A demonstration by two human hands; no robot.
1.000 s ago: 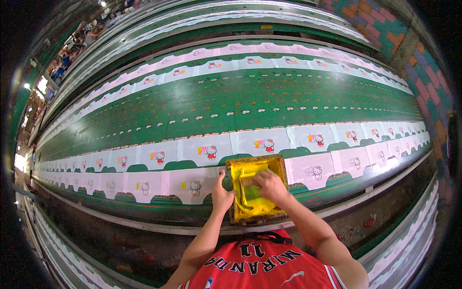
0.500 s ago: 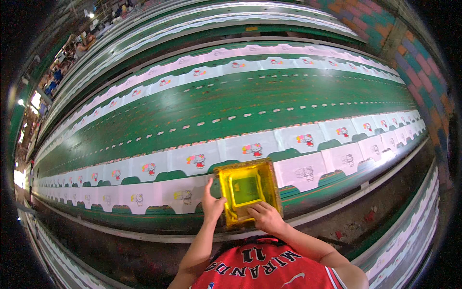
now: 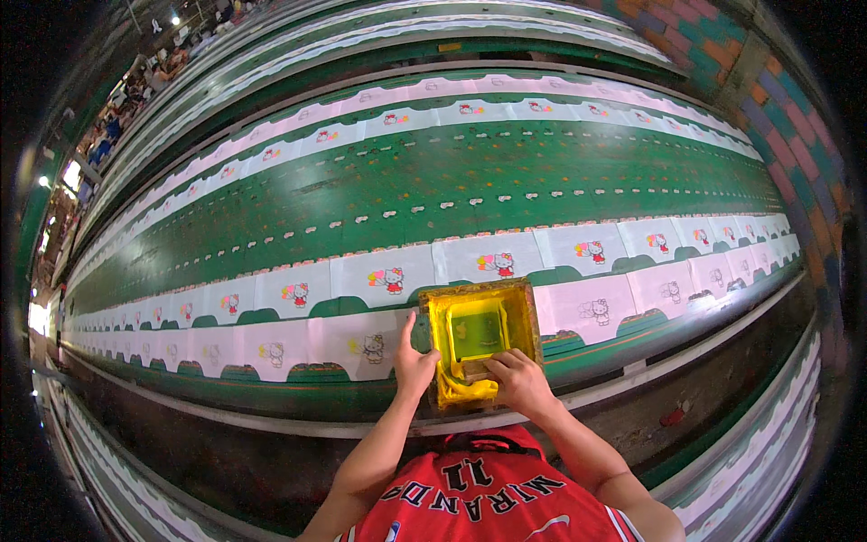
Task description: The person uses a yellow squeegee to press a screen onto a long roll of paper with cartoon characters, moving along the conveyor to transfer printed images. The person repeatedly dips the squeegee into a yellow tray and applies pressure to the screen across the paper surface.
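Note:
A screen-printing frame (image 3: 533, 307) with deep, yellow-stained sides lies on the near row of pink cloth pieces. My left hand (image 3: 415, 366) grips its left side, the thumb over the rim and a finger stretched along the outside. Inside the frame, my right hand (image 3: 524, 381) is closed on a squeegee (image 3: 476, 368), largely covered by the fingers. Thick yellow ink (image 3: 470, 391) pools at the near end, and the mesh window (image 3: 479, 334) shows green beyond the squeegee. Left of the frame, a cloth piece (image 3: 366, 350) bears a cartoon cat outline with yellow balloons.
The long green table (image 3: 361, 181) carries more rows of printed cloth (image 3: 307, 294), some prints coloured red. A pale rail (image 3: 271, 418) runs along its near edge. Another cloth-covered table (image 3: 759, 452) stands at lower right, and a painted brick wall (image 3: 786, 126) at right.
The whole view has shifted, so cloth and frame appear farther right and up. The squeegee sits slightly farther from the frame's near end, with more yellow ink showing there. Both hands keep their grip.

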